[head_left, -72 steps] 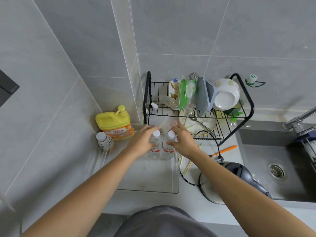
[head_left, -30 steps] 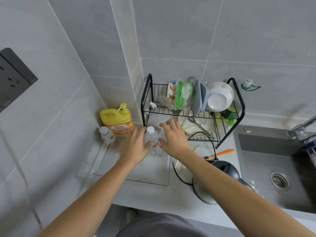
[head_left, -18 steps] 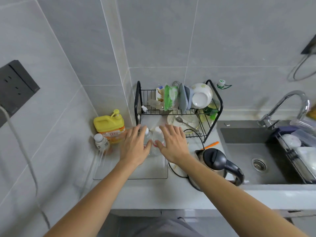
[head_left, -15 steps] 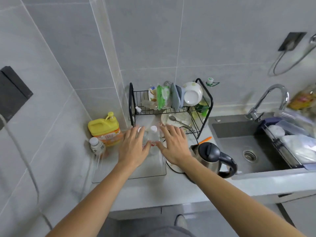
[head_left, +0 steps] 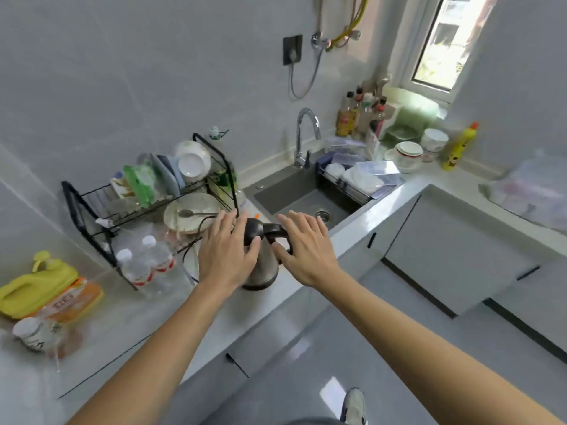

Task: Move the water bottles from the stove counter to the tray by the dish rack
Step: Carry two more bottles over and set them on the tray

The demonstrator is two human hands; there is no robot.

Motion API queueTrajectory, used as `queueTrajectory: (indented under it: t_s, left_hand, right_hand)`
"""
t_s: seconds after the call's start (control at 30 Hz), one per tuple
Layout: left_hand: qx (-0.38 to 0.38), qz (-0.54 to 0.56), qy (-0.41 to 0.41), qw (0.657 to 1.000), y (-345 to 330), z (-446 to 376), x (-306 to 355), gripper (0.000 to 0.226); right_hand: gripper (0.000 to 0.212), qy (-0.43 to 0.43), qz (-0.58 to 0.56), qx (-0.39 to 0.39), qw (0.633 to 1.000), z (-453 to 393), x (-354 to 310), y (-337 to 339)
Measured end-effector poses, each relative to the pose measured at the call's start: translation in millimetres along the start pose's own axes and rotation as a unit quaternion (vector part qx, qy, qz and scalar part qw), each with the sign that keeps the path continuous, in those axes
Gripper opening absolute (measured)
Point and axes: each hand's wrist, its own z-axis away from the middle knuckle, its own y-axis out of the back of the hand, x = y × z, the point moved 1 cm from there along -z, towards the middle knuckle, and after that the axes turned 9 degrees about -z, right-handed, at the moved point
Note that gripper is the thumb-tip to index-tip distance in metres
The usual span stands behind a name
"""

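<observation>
Two clear water bottles with white caps and red labels (head_left: 145, 265) stand side by side on the clear tray (head_left: 171, 286), just in front of the black dish rack (head_left: 92, 216). My left hand (head_left: 227, 250) and my right hand (head_left: 303, 246) are well to the right of the bottles, both empty with fingers spread. They hover in front of the steel kettle (head_left: 260, 265), one on each side of its black lid and handle. Whether they touch the kettle is unclear.
A yellow detergent jug (head_left: 36, 286) and a small white-capped bottle (head_left: 30, 332) sit at the left end of the counter. The sink (head_left: 294, 197) with faucet lies right of the rack. Containers, bowls and sauce bottles crowd the far corner near the window.
Both hands have let go of the two bottles, which stay on the tray. The hands moved right to the kettle, and the view swung right toward the sink and window.
</observation>
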Motion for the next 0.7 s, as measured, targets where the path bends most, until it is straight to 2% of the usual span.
queueTrajectory:
  t_s: [0.2, 0.4, 0.57, 0.7]
  left_hand:
    - [-0.025, 0.037, -0.104, 0.994, -10.0, -25.5, 149.2, 0.067]
    - [-0.033, 0.067, -0.209, 0.975, -27.8, -40.3, 331.3, 0.067]
    - [-0.04, 0.098, -0.301, 0.948, -33.0, -30.2, 492.7, 0.067]
    - [-0.049, 0.112, -0.379, 0.917, -36.8, -18.4, 601.0, 0.07]
  right_hand:
    - [0.068, -0.115, 0.013, 0.044, 0.992, 66.8, 113.0, 77.5]
    - [0.079, -0.221, 0.039, 0.093, 0.97, 156.0, 247.3, 173.0]
    - [0.07, -0.305, 0.044, 0.137, 0.941, 236.9, 345.7, 249.6]
    - [0.073, -0.37, 0.059, 0.177, 0.91, 293.4, 407.3, 295.9]
